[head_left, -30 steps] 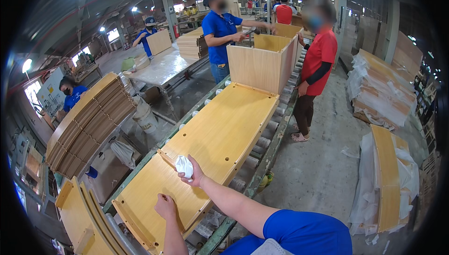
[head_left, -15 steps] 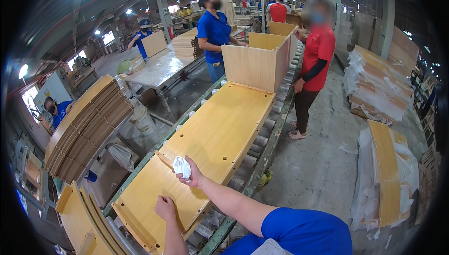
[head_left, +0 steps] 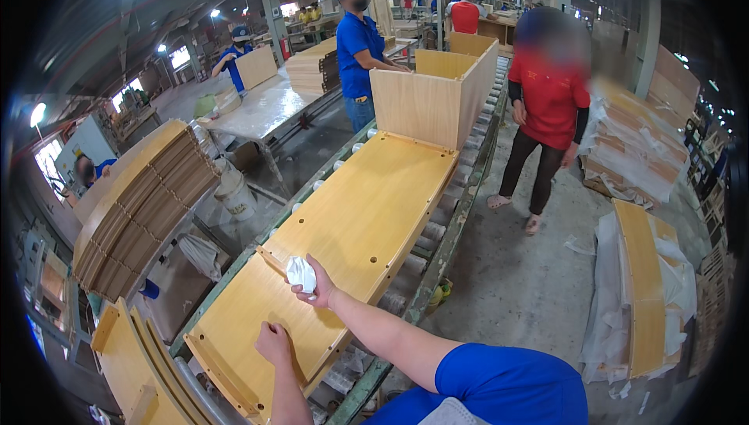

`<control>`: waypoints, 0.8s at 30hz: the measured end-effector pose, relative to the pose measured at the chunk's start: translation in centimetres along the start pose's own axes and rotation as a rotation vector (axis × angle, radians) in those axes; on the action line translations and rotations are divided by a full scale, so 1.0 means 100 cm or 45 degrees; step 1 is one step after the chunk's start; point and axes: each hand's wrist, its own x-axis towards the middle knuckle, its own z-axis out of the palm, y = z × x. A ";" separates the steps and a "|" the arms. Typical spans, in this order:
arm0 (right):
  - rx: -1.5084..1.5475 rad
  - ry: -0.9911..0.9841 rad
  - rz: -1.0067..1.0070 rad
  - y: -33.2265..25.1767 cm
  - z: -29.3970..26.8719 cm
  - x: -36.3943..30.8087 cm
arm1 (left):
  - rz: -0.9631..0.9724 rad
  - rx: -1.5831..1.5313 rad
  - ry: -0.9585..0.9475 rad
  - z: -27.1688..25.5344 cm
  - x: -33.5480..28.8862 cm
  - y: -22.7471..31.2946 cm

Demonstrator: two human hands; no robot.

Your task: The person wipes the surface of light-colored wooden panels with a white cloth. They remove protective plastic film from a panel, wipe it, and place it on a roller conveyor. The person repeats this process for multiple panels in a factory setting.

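A long yellow wooden panel (head_left: 355, 210) with small round holes lies flat before me. My right hand (head_left: 318, 288) is closed around a small white crumpled pouch (head_left: 301, 273), held above the panel. Beside it, a short wooden strip (head_left: 271, 260) sits on the panel near its left edge. My left hand (head_left: 273, 343) rests closed on or just over the panel's near part; whatever its curled fingers contain is hidden. A longer strip (head_left: 222, 374) runs along the panel's near end.
Green-framed rollers (head_left: 425, 265) carry the panel and, beyond it, an open wooden box (head_left: 417, 105). A co-worker in blue (head_left: 360, 54) stands left of the box, one in red (head_left: 550, 105) to its right. Stacked curved boards (head_left: 148, 210) stand left; wrapped panels (head_left: 640, 292) lie right.
The co-worker in red has let go of the box, stepped right and turned toward me. My hands hold nearly the same places, with the white pouch still in the right one.
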 end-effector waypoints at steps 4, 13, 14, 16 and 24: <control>0.013 0.007 0.011 0.002 0.003 0.001 | -0.014 0.012 0.012 0.000 0.002 -0.003; 0.015 0.004 0.018 0.001 0.002 0.001 | -0.019 0.027 -0.002 0.002 0.002 -0.004; 0.018 0.002 0.026 0.002 0.003 0.002 | -0.023 0.029 -0.005 0.001 0.003 -0.005; 0.012 -0.005 0.012 0.000 -0.001 0.002 | -0.017 0.021 -0.012 0.002 0.002 -0.002; 0.029 -0.028 0.016 0.004 0.005 0.005 | -0.040 0.021 0.007 -0.002 0.006 -0.005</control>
